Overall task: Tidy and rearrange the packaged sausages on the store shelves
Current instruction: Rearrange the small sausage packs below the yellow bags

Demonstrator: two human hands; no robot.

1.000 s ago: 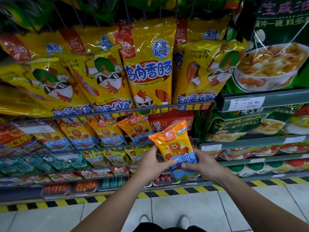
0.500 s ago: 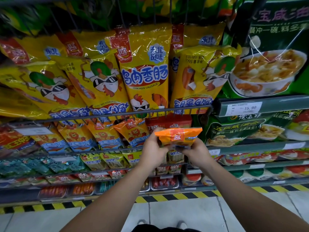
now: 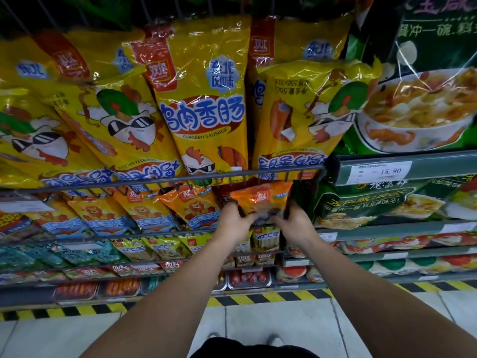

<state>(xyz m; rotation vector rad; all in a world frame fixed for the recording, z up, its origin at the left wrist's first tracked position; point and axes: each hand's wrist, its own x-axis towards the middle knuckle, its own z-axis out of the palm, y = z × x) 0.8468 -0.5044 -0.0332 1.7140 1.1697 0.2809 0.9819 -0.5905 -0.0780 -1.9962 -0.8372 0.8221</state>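
Store shelves of grey wire fill the view, stacked in tiers above a pale tiled floor edged with a yellow-and-black stripe. On the top tier big yellow bags of chicken sausage lean forward against the rail, some upside down. Below them runs a row of orange packs with a lion on the front, tilted and overlapping. At the right end of that row, just under the upper rail, both hands hold one more orange pack: the left hand grips its left edge and the right hand its right edge, fingers curled round it. It is blurred, and the hands hide its lower part. To the right, green bags picturing bowls of soup crowd close beside it, under a price tag reading 15.90. Lower tiers carry small yellow-green packs and, at the bottom, metal trays of red sausages.
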